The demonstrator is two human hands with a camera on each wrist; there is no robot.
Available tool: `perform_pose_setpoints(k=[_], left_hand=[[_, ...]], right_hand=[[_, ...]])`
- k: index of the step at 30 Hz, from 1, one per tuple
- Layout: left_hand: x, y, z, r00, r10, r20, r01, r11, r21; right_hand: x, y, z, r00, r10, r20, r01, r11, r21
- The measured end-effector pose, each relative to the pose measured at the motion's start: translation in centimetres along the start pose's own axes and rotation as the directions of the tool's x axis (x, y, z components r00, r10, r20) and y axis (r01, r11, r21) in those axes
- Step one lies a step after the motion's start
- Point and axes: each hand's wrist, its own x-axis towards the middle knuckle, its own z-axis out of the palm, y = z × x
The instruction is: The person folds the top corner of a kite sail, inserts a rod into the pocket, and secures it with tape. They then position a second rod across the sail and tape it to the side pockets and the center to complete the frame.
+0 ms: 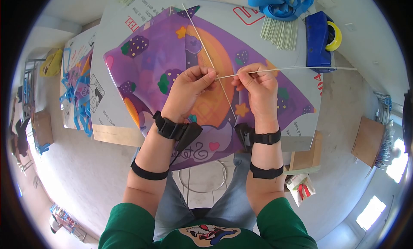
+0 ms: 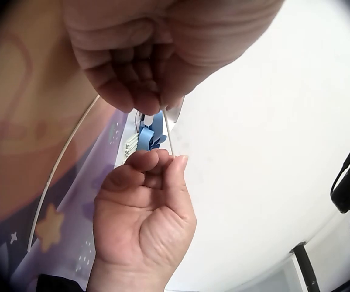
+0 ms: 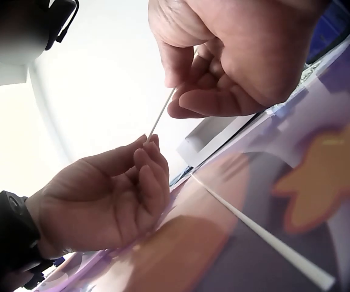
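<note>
Both hands pinch one thin white rod (image 1: 226,76) above a purple printed kite sheet (image 1: 144,72). The left hand (image 1: 189,89) has the rod's end between thumb and forefinger. A short way along it, the right hand (image 1: 261,92) grips the rod between thumb and fingers, and its long part runs out to the right. Beneath the hands, a second white rod (image 1: 201,43) lies slantwise over the sheet. In the left wrist view a short length of the held rod (image 2: 168,132) shows between the fingertips of both hands.
The sheet lies on a grey printed board (image 1: 109,98) over the table. At the back are blue ribbon (image 1: 282,6) and a bundle of pale sticks (image 1: 279,34). A blue tape dispenser (image 1: 316,40) with yellow tape stands at right. More blue ribbons (image 1: 81,113) hang at left.
</note>
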Motion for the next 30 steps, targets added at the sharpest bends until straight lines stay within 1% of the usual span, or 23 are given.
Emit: perform_pose_setpoints(k=[4,9,11,12,13,14,15,16,17,18,19,20,22,24,26,27,29,30], left_hand=[[0.0,0.0,-0.1,1.000,0.020,-0.012,-0.020,1.000,-0.001],[-0.1,0.2,0.0,0.999,0.029,-0.022,-0.029,1.000,0.010],[-0.2,0.2,0.0,1.000,0.026,-0.005,-0.026,0.996,-0.089],[-0.2,0.1,0.0,1.000,0.027,-0.004,-0.028,0.996,-0.089],[-0.2,0.1,0.0,0.999,0.026,0.022,-0.021,0.980,-0.197],[-0.2,0.0,0.0,0.998,0.027,0.049,-0.010,0.953,-0.303],[-0.3,0.2,0.2,0.998,0.028,0.050,-0.012,0.953,-0.302],[-0.3,0.4,0.4,0.998,0.047,0.049,-0.027,0.936,-0.351],[-0.4,0.6,0.7,0.997,0.067,0.048,-0.042,0.916,-0.399],[-0.5,0.6,0.9,0.996,0.069,0.051,-0.043,0.916,-0.398],[-0.5,0.5,1.1,0.991,0.130,0.044,-0.106,0.926,-0.361],[-0.5,0.4,1.2,0.981,0.191,0.040,-0.168,0.931,-0.324],[-0.4,0.0,0.8,0.979,0.196,0.056,-0.172,0.940,-0.294],[-0.3,-0.3,0.6,0.977,0.201,0.071,-0.175,0.948,-0.264],[-0.4,-0.4,0.7,0.986,0.160,0.036,-0.147,0.960,-0.240],[-0.4,-0.5,0.8,0.986,0.161,0.042,-0.146,0.960,-0.240],[-0.3,-0.7,1.0,0.984,0.177,-0.029,-0.180,0.968,-0.173],[-0.3,-0.8,1.1,0.984,0.178,-0.023,-0.179,0.968,-0.174]], right_hand=[[-0.1,-0.1,0.2,0.999,0.037,0.022,-0.036,0.998,-0.052],[-0.2,0.0,0.6,0.996,0.079,0.043,-0.076,0.996,-0.050],[-0.2,0.1,0.7,0.995,0.084,0.054,-0.081,0.995,-0.052],[-0.2,0.1,0.7,0.995,0.088,0.056,-0.088,0.996,-0.008],[-0.2,0.1,0.8,0.994,0.092,0.058,-0.094,0.995,0.036],[-0.2,0.2,0.9,0.994,0.091,0.059,-0.093,0.995,0.036],[-0.2,0.3,1.0,0.994,0.102,0.032,-0.105,0.990,0.098],[-0.2,0.4,1.0,0.993,0.114,0.005,-0.114,0.980,0.161],[-0.2,0.5,1.0,0.994,0.111,0.004,-0.110,0.981,0.161],[-0.2,0.5,1.1,0.994,0.113,-0.002,-0.109,0.969,0.220],[-0.2,0.6,1.0,0.993,0.114,-0.009,-0.108,0.955,0.278],[-0.2,0.6,1.0,0.994,0.112,-0.009,-0.105,0.955,0.278],[-0.2,0.5,1.0,0.995,0.099,-0.025,-0.087,0.946,0.313],[-0.3,0.4,1.1,0.996,0.085,-0.032,-0.072,0.950,0.305],[-0.4,0.4,1.2,0.997,0.071,-0.042,-0.055,0.954,0.296],[-0.4,0.5,1.4,0.997,0.073,-0.035,-0.060,0.956,0.287],[-0.6,0.5,1.7,0.997,0.071,-0.034,-0.059,0.960,0.274],[-0.7,0.5,2.0,0.995,0.096,-0.010,-0.089,0.953,0.291]])
